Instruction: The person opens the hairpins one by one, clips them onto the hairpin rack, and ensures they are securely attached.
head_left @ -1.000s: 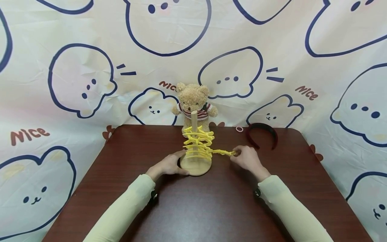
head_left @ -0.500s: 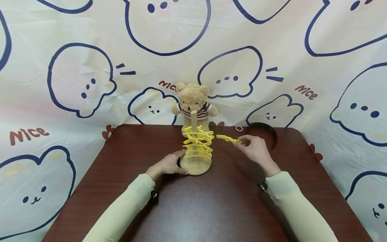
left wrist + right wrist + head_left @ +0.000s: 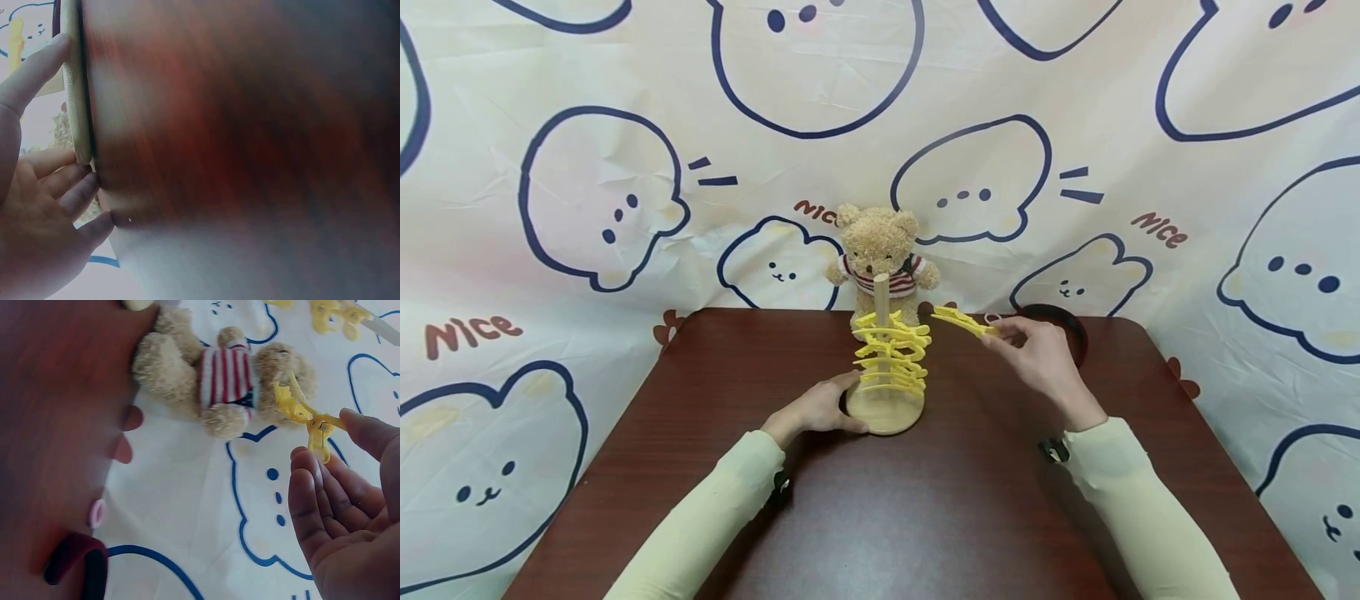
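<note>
A wooden stand (image 3: 887, 419) with a round base and upright post stands mid-table, several yellow hair clips (image 3: 891, 352) ringing its post. My left hand (image 3: 815, 407) holds the base's left edge, thumb at the front. The left wrist view shows the thumb and fingertips against the rim (image 3: 75, 94). To the right of the post, my right hand (image 3: 1037, 354) pinches one yellow hair clip (image 3: 962, 320) in the air, apart from the others. In the right wrist view that clip (image 3: 320, 428) is squeezed at its handles between thumb and fingers, its toothed jaws spread apart.
Behind the stand a teddy bear (image 3: 880, 242) in a striped shirt sits against the patterned cloth backdrop (image 3: 805, 175). A dark red headband (image 3: 78, 553) lies at the back right, partly hidden by my right hand in the head view. Near it is a small pink ring (image 3: 96, 513).
My right hand has drawn the yellow hair clip away from the stand and raised it up and back. The clip's end was among the stand's clips a second ago. My left hand has stayed put.
</note>
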{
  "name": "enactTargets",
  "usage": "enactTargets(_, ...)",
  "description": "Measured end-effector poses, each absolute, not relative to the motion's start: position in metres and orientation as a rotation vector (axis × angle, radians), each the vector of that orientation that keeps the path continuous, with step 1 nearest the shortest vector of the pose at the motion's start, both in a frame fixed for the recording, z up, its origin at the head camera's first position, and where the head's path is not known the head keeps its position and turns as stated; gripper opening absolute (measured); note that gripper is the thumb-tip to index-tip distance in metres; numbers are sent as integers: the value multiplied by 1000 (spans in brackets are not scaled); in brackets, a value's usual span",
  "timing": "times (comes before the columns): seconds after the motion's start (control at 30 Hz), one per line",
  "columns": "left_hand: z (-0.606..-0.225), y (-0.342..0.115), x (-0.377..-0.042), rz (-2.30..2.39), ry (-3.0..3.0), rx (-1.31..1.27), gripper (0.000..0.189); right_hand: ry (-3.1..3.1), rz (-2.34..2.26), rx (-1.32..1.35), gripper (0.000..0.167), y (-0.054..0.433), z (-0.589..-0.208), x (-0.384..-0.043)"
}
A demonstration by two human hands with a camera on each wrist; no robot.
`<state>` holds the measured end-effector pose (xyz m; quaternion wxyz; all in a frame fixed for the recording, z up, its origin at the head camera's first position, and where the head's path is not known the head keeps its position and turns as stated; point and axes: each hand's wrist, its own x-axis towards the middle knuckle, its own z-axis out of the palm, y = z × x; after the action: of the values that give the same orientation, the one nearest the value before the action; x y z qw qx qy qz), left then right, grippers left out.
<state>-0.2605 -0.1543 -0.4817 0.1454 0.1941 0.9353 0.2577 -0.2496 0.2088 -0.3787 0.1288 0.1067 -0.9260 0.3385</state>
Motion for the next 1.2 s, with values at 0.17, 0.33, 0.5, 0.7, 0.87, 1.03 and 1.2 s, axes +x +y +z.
enactTargets(0.17,-483,-155,-261,741,2699,566,103,-2670,995,326,36,205,-367,-246)
enactTargets(0.33,-481,-154,-259,751,2694,564,103,-2660,1008,325,33,201,-356,-242)
enactTargets(0.5,-481,-154,-259,750,2698,566,103,-2650,1035,322,29,197,-348,-238)
enactTargets(0.7,-481,-154,-259,756,2695,569,103,-2651,1089,361,30,189,-341,-234)
enactTargets(0.87,-481,-155,-259,754,2697,580,102,-2644,1117,438,30,180,-339,-232)
enactTargets(1.03,-481,-154,-258,744,2700,582,102,-2623,1126,528,31,170,-339,-233)
enactTargets(1.2,-479,-154,-258,752,2701,572,102,-2595,1124,580,28,160,-336,-235)
